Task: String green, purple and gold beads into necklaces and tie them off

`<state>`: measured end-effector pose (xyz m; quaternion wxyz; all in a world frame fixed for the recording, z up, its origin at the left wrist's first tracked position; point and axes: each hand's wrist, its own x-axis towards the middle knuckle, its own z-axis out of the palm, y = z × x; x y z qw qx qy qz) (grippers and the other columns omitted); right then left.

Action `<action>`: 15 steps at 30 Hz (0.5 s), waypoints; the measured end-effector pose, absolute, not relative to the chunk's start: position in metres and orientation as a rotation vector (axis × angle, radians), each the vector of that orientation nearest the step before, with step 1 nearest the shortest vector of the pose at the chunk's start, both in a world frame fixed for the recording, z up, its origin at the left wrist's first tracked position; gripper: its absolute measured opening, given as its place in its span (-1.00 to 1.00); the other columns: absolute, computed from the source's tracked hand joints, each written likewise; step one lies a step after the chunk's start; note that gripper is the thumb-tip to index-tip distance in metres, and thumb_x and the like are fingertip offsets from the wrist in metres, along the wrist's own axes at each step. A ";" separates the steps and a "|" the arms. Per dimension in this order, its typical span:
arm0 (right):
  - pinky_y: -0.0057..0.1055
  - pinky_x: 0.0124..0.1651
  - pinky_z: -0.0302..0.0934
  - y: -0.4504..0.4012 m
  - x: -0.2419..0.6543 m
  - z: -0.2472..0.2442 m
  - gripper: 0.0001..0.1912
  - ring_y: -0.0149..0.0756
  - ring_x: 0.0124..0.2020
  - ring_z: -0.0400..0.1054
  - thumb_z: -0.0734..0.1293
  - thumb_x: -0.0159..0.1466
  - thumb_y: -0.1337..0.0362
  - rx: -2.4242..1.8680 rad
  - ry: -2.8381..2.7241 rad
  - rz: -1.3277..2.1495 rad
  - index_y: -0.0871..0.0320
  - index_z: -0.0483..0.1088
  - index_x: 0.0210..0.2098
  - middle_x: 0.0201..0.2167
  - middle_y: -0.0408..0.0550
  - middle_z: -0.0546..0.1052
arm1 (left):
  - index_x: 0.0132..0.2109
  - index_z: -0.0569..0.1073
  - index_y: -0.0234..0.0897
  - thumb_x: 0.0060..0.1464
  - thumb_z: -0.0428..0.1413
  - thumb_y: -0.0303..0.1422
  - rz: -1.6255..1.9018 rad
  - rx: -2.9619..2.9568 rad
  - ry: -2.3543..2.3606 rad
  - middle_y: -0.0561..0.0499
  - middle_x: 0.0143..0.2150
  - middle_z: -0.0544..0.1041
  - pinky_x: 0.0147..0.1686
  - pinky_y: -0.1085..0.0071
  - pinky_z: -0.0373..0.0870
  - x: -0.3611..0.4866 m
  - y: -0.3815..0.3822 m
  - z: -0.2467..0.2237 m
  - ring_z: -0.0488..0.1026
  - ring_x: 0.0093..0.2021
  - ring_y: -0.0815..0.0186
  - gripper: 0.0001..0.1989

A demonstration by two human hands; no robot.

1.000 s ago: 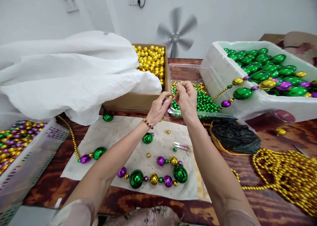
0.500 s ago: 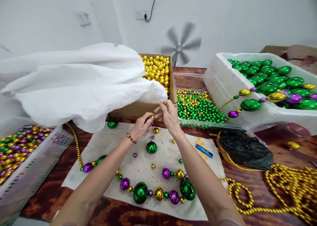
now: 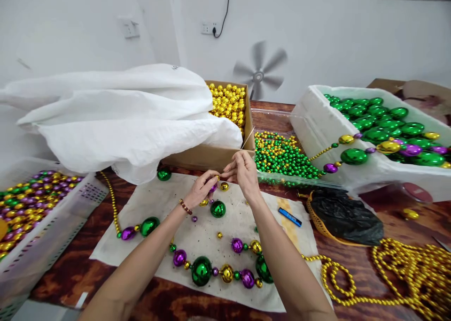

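Note:
My left hand, with a brown bead bracelet at the wrist, pinches a small gold bead at its fingertips. A purple ball hangs just below those fingers. My right hand is closed in a pinch beside it, and a thin pale string sticks up above its fingers. On the cloth below lie a green ball, a gold ball and several small loose beads. Nearer me, a strand of purple, green and gold balls curves across, partly behind my right forearm.
A gold-ball carton stands ahead, partly under white fabric. Right of it are a clear bead tray and a foam box of green ornaments. A bead basket stands left; a blue marker and gold bead chains lie right.
My hands have come slightly lower in the view, fingertips still close together. The string end now shows above my right hand. The whole view has shifted a little.

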<state>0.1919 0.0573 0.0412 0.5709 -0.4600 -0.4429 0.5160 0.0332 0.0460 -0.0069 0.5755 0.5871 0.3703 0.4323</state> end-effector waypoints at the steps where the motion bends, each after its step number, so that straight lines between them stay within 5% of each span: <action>1: -0.60 -0.70 0.24 0.057 0.193 0.043 -0.57 -0.39 -0.65 0.43 0.32 0.19 -0.15 -1.048 -1.033 1.251 0.08 0.24 -0.29 -0.57 -0.26 0.48 | -0.08 0.45 -0.23 0.21 0.09 -0.12 1.011 1.374 0.862 0.05 -0.40 0.48 -0.75 0.56 0.10 0.034 0.045 -0.006 0.30 -0.71 0.49 -0.71; 6: -0.54 -0.56 0.40 0.053 0.198 0.049 -0.51 -0.36 -0.50 0.51 0.52 0.00 -0.06 -0.907 -1.047 1.473 0.15 0.34 -0.33 -0.48 -0.20 0.51 | -0.06 0.43 -0.26 0.23 0.07 -0.12 1.020 1.429 0.860 0.07 -0.38 0.47 -0.73 0.57 0.16 0.034 0.042 -0.003 0.32 -0.68 0.50 -0.69; 15: -0.64 -0.74 -0.02 0.019 0.228 0.139 -0.70 -0.58 -0.73 0.16 0.43 0.24 0.03 -0.785 -1.232 1.097 0.10 0.34 -0.31 -0.64 -0.32 0.35 | 0.00 0.35 -0.23 0.28 -0.01 -0.13 1.066 1.476 0.825 0.04 -0.25 0.47 -0.71 0.64 0.23 0.045 0.015 0.002 0.41 -0.57 0.52 -0.70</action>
